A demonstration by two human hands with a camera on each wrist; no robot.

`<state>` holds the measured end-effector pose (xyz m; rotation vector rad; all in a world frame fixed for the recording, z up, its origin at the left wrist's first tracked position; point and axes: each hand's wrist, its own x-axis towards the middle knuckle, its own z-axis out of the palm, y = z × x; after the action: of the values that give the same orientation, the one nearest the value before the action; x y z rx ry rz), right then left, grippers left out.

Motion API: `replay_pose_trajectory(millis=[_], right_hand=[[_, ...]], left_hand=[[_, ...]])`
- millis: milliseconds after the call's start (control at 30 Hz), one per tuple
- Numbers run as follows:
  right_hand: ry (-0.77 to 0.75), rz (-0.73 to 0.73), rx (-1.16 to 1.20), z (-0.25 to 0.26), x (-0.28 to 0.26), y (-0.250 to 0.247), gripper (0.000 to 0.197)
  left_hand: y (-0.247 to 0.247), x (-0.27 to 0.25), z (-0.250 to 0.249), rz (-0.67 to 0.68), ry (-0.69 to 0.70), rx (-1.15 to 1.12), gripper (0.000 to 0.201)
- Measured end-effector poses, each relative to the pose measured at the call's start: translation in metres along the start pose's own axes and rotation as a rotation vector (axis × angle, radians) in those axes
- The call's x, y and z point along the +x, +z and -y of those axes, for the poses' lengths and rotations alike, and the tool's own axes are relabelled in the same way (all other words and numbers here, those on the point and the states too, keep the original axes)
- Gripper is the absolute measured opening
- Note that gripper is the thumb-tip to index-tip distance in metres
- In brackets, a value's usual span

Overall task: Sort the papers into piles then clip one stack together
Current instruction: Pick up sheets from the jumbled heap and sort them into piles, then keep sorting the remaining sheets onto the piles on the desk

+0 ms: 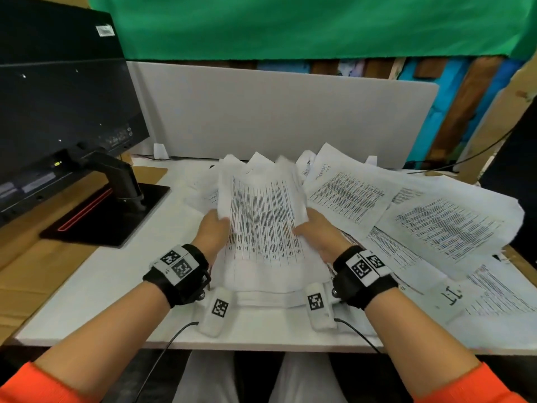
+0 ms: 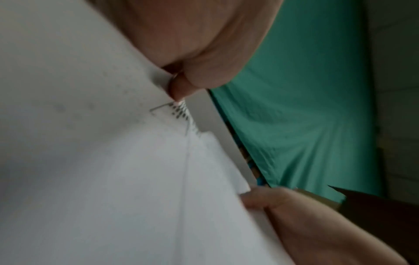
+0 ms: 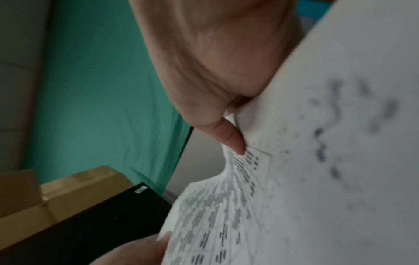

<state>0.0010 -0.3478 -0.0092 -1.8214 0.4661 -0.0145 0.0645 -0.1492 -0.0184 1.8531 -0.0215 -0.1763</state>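
Papers (image 1: pixel 436 216) lie spread in overlapping sheets over the white desk (image 1: pixel 96 289), mostly from 1 to 4 o'clock of its middle. Behind the desk, at 12 o'clock, stands a grey divider panel (image 1: pixel 276 112), with a green cloth (image 1: pixel 290 24) hanging above it. A black monitor (image 1: pixel 58 91) on its stand fills the 10 o'clock side, over a brown cardboard surface (image 1: pixel 26 257). At the centre a held stack (image 1: pixel 261 222) of printed table sheets is lifted and tilted off the desk, its near edge close to the sheets below. The left hand (image 1: pixel 213 229) pinches its left edge, thumb on top; the right hand (image 1: pixel 315 231) pinches the right edge likewise. Black wrist bands (image 1: pixel 180 274) carry square markers.
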Motion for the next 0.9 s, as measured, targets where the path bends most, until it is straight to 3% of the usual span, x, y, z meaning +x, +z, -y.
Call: replay_pose_trajectory(millis=[100, 200, 267, 367, 433, 567, 667, 733, 833, 900], right_hand=[[-0.290, -0.043, 0.119, 0.030, -0.015, -0.008, 0.054], [-0.459, -0.086, 0.191, 0.063, -0.024, -0.018, 0.050], [-0.500, -0.073, 0.186, 0.075, -0.029, -0.021, 0.053], [-0.557, -0.018, 0.234, 0.084, -0.039, -0.021, 0.050], [-0.567, -0.014, 0.263, 0.085, -0.041, -0.019, 0.050], [-0.551, -0.111, 0.419, 0.098, -0.044, -0.007, 0.034], [-0.650, -0.111, 0.495, 0.112, -0.044, -0.007, 0.033], [-0.621, -0.032, 0.436, 0.103, -0.037, -0.009, 0.049], [-0.336, 0.210, 0.145, 0.063, -0.023, 0.000, 0.079], [-0.241, 0.253, 0.101, 0.037, -0.013, 0.007, 0.078]], left_hand=[[-0.014, -0.016, -0.033, -0.088, 0.308, -0.110, 0.024], [-0.033, -0.023, -0.070, -0.137, 0.579, -0.122, 0.026], [-0.046, -0.022, -0.083, -0.102, 0.629, -0.179, 0.038], [-0.058, -0.016, -0.083, -0.013, 0.582, -0.298, 0.076], [-0.059, -0.019, -0.082, 0.032, 0.553, -0.306, 0.087], [-0.047, -0.035, -0.092, 0.029, 0.664, -0.199, 0.077], [-0.051, -0.038, -0.102, -0.018, 0.806, -0.365, 0.045], [-0.058, -0.030, -0.095, 0.087, 0.728, -0.352, 0.044], [-0.064, -0.013, -0.056, 0.357, 0.274, -0.113, 0.083], [-0.066, -0.004, -0.026, 0.456, 0.090, -0.021, 0.098]])
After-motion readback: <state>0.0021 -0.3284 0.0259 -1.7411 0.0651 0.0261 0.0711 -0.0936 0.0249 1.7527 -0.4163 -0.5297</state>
